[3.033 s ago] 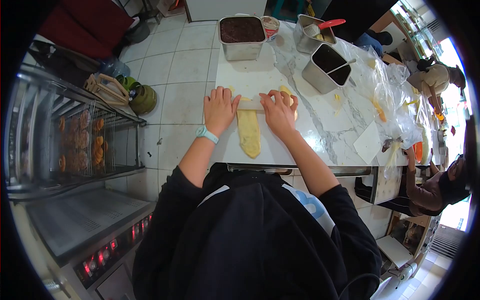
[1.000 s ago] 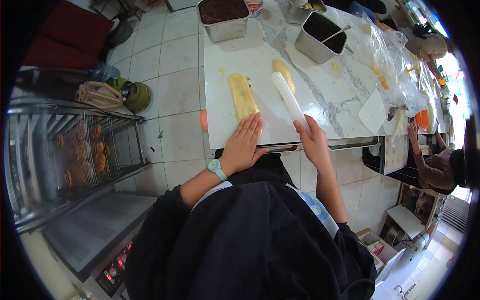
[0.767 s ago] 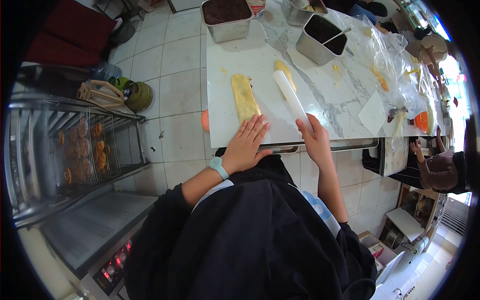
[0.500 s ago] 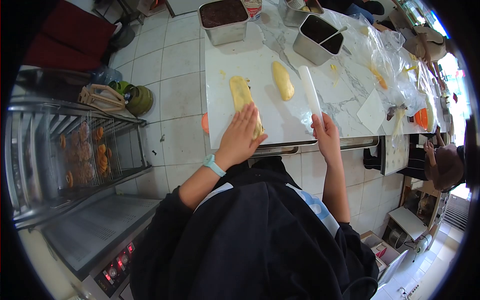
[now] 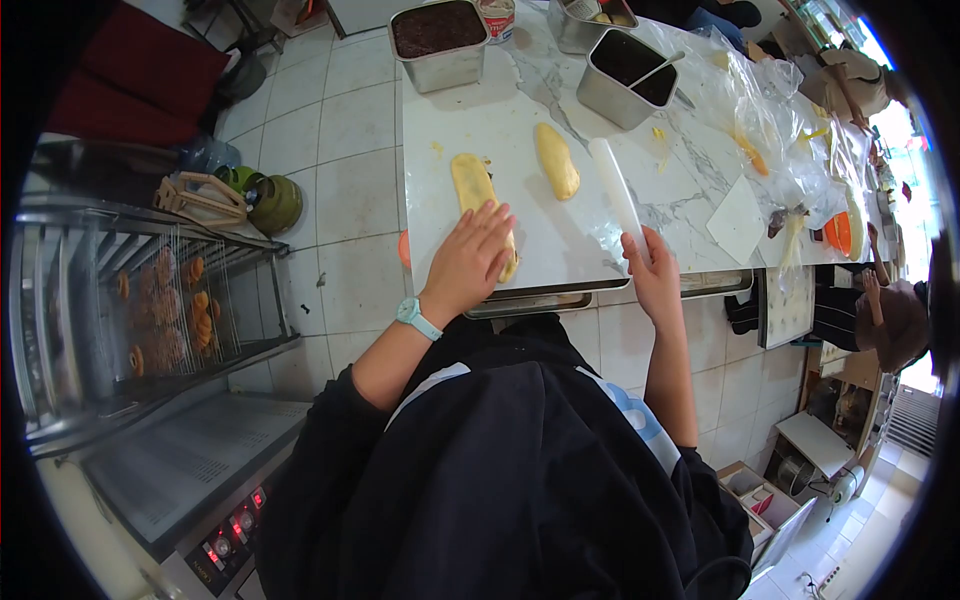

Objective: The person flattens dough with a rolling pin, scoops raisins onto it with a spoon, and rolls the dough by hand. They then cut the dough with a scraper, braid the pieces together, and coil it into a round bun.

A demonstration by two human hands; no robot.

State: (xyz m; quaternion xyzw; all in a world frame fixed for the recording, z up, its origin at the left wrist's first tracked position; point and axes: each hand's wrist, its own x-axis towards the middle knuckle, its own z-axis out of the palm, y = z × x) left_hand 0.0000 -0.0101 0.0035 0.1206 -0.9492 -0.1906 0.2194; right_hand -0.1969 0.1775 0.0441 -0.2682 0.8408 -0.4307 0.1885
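Observation:
A long flattened piece of yellow dough [image 5: 473,180] lies on the worktop with some dark filling showing at its edge. My left hand [image 5: 468,252] rests flat over its near half, fingers stretched out, hiding part of it. To the right lies a second, plumper dough piece [image 5: 557,162], touched by neither hand. My right hand [image 5: 654,275] is closed around the near end of a white rolling pin [image 5: 616,190], which points away from me, and its far end is beside the second dough piece.
Metal tubs of dark filling [image 5: 436,68] [image 5: 628,108] stand at the back, one with a spoon. Crumpled plastic bags [image 5: 765,120] cover the right side of the marble-patterned table [image 5: 540,240]. A rack of baked goods [image 5: 170,310] stands left; another person [image 5: 885,325] is far right.
My left hand has shifted slightly left on the dough, its fingers now closer together and angled more to the right. The right hand keeps hold of the rolling pin, almost unmoved.

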